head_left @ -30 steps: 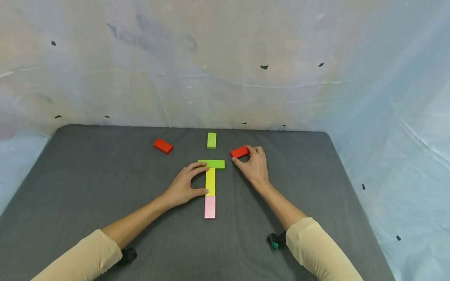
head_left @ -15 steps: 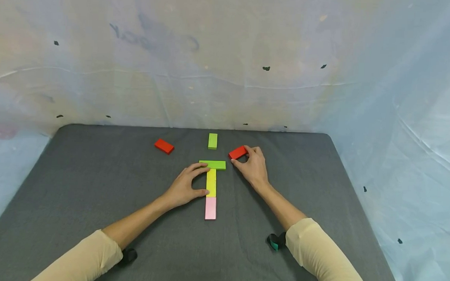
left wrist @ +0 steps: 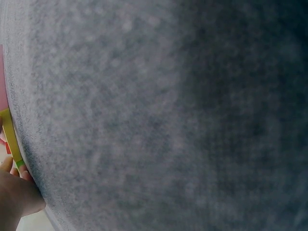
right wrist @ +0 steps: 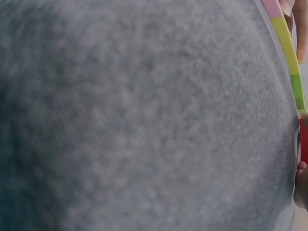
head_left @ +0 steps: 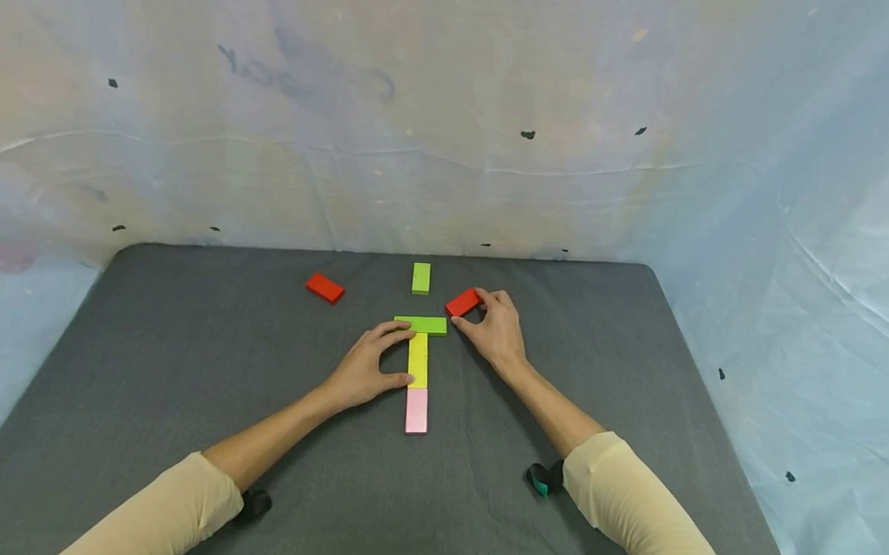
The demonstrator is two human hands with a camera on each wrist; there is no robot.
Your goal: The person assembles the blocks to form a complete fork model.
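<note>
Right hand pinching a red block at its right end, thumb on near edge, fingers on far edge; block tilted, left end just beside right tip of the crosswise green block. Cannot tell from head view whether lifted or sliding on the table.

Left hand arched over left side of the T: index finger on left end of crosswise green block, thumb against left edge of yellow block. Fingers curved, bracing both, nothing lifted.

Pink block butted end-to-end below yellow, nearest in the stem. Second green block lies lengthwise farther back, apart from the T. Second red block far left, well apart, angled.

Handling, as judgement: looks like painted wood, so stiff, light, smooth faces, likely slick on fingers but held some by the felt-like grey cover. Not fragile. Best taken across the long edges near the middle; end pinch as now leaves it free to pivot.

Count: red 2, green 2, yellow 1, pink 1; six blocks total.

Wrist views mostly blurred grey surface, only coloured slivers at frame edge.
</note>
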